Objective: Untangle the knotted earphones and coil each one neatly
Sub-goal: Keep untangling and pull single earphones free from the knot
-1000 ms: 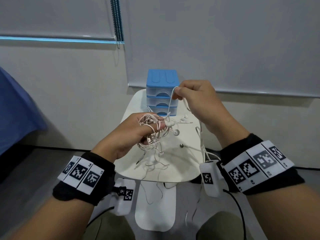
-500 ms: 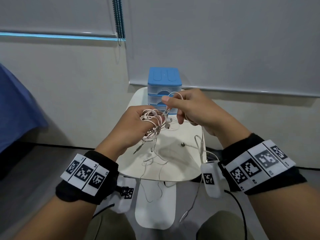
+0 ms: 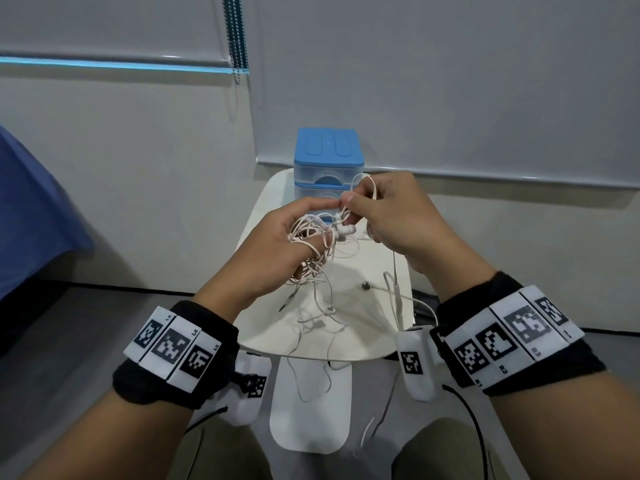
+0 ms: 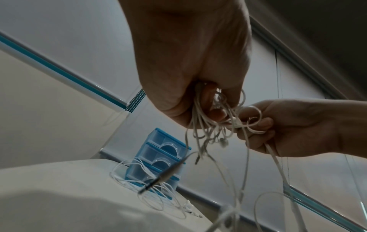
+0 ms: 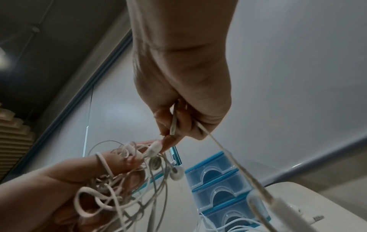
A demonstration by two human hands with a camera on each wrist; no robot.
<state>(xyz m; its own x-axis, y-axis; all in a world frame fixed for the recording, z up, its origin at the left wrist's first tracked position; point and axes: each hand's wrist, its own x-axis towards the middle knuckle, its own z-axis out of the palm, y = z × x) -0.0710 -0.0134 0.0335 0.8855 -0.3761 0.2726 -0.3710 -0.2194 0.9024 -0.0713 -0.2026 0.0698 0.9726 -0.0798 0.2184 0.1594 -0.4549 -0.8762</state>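
Tangled bundle of pale pink and white earphone cables: held above the white rounded table, wound around the curled fingers of the left hand; loose strands hang to the tabletop and over its 6 o'clock edge. Right hand: at 3 o'clock of the bundle, thumb and forefinger pinching a white cable loop. Blue three-drawer plastic organiser: at the table's 12 o'clock edge. Separate white earphone: lying loose in front of the organiser.
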